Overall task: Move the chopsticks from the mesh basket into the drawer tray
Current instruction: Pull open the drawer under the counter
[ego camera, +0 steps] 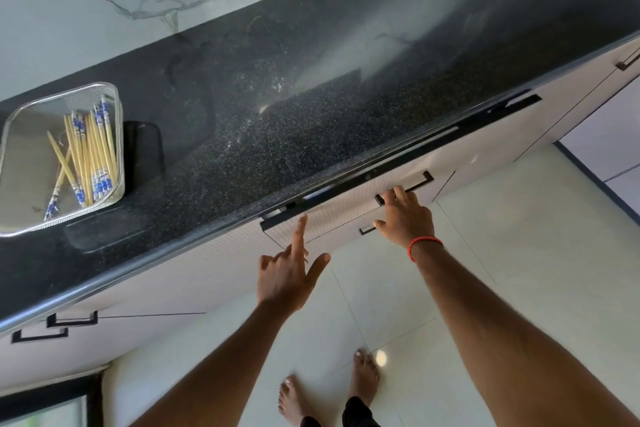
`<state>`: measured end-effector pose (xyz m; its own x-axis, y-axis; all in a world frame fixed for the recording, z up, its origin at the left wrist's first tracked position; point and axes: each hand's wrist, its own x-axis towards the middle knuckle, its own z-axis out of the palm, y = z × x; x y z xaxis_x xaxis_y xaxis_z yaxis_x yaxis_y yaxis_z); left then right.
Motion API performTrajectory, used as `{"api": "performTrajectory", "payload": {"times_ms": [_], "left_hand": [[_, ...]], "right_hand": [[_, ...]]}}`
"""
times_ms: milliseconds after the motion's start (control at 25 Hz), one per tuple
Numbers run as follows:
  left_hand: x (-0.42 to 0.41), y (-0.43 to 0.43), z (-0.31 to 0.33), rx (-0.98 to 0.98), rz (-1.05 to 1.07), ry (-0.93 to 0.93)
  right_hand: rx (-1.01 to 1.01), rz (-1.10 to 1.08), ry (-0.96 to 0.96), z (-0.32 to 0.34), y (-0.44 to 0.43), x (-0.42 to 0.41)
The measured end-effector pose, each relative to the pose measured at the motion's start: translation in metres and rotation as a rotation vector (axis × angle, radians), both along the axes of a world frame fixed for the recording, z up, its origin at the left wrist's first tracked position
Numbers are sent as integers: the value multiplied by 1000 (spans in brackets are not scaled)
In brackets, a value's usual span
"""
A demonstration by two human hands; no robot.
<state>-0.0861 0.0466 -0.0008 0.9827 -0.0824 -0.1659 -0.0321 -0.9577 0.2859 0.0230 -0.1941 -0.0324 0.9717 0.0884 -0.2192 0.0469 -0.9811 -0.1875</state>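
The mesh basket at the table's left end holds the heaped chopsticks. Below the table edge, the right hand grips the drawer handle. The left hand, holding nothing, points its forefinger at the drawer front.
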Motion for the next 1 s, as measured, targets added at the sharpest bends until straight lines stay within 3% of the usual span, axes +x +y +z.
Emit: {"api": "performTrajectory", "payload": {"times_ms": [120, 240, 320, 400, 480, 560, 720, 840, 1000], "left_hand": [[-22, 17, 8, -27, -94, 28], [-43, 26, 21, -106, -175, 101], [-60, 28, 28, -109, -242, 160], [-75, 28, 33, -104, -315, 190], [-84, 26, 39, -92, -394, 237], [-93, 22, 44, -95, -423, 301], [-105, 24, 54, -214, -358, 359], [-105, 35, 64, -209, -413, 271], [-97, 55, 83, -124, -391, 191]], "right_hand": [[56, -121, 57, 0, -6, -27], [300, -354, 42, 7, -7, -67], [466, -550, -63, 21, -6, -97], [508, -631, -279, 39, -4, -125], [504, -529, -484, 55, -2, -147], [437, -311, -545, 69, 2, -160], [227, 34, -340, 71, 15, -168], [141, 49, -234, 65, 21, -186], [147, 23, -232, 76, 32, -203]]}}
